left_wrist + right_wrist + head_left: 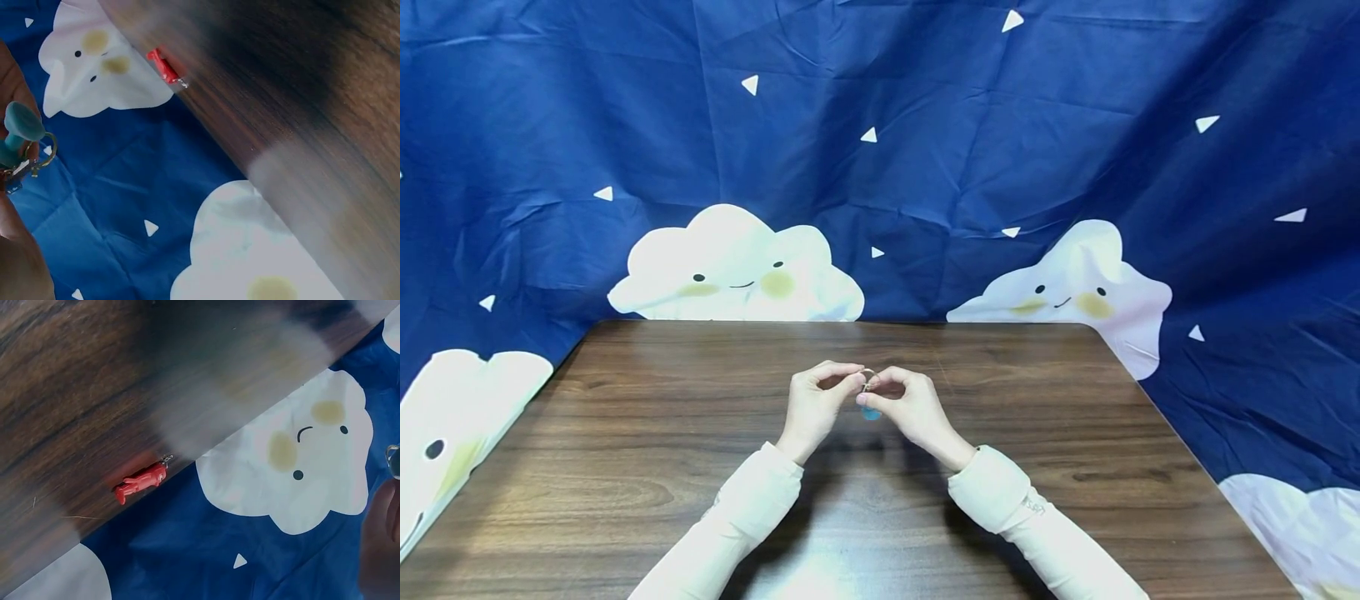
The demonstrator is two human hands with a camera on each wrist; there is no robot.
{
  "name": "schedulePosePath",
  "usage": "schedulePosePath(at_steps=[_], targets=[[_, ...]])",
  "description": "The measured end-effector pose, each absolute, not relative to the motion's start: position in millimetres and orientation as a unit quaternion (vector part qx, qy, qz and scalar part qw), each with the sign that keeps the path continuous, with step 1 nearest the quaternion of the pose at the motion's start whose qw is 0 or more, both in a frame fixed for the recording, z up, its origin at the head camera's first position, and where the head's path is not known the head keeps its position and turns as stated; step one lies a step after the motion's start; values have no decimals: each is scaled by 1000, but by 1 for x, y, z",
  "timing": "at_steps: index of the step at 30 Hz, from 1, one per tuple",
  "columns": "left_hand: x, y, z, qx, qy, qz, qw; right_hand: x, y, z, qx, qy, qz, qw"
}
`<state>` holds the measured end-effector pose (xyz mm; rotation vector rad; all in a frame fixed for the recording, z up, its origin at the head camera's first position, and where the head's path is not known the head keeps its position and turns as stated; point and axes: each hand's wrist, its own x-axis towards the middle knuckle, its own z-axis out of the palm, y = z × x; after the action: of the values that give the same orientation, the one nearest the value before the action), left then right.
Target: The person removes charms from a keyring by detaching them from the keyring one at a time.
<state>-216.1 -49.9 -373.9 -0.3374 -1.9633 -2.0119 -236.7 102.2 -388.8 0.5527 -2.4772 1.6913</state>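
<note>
Two hands, one small charm (870, 412) between them. Position: above the middle of the brown wood-grain table (640, 400), toward its far side in the head view.

Left hand (816, 404): thumb and forefinger brought together, pinching the charm at its thin ring (52, 150). Right hand (917, 408): thumb and forefinger likewise closed on the charm from the opposite side; exactly which part lies under these fingertips cannot be told. Fingertips of the two hands are just beside each other.

Charm, left wrist view: blue-green, one end rounded and cap-like; ring gold-coloured; silvery fitting near the fingers. Right wrist view catches only a sliver of it at the right margin.

Second item: red figurine (140, 482) with a silvery link at one end, lying on the table and appearing close to the table edge in both wrist views. Neither hand touches it.

Surroundings: white sleeves (741, 508) on both forearms; blue backdrop (925, 92) behind the table, printed with smiling white clouds (737, 242) and small white triangles (1012, 21).
</note>
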Motion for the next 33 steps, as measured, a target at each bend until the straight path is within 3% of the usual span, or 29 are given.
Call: schedulePosePath(at_steps=[14,27,33], targets=[[-213,-50,-372,-122,-658,-728,148,-213,105,-350,175,-823,540,23],[-213,-51,-375,-123,-664,-722,150,-231,116,-374,220,-817,532,21],[-214,-49,-378,-127,-664,-719,163,-232,121,-377,256,-835,479,88]])
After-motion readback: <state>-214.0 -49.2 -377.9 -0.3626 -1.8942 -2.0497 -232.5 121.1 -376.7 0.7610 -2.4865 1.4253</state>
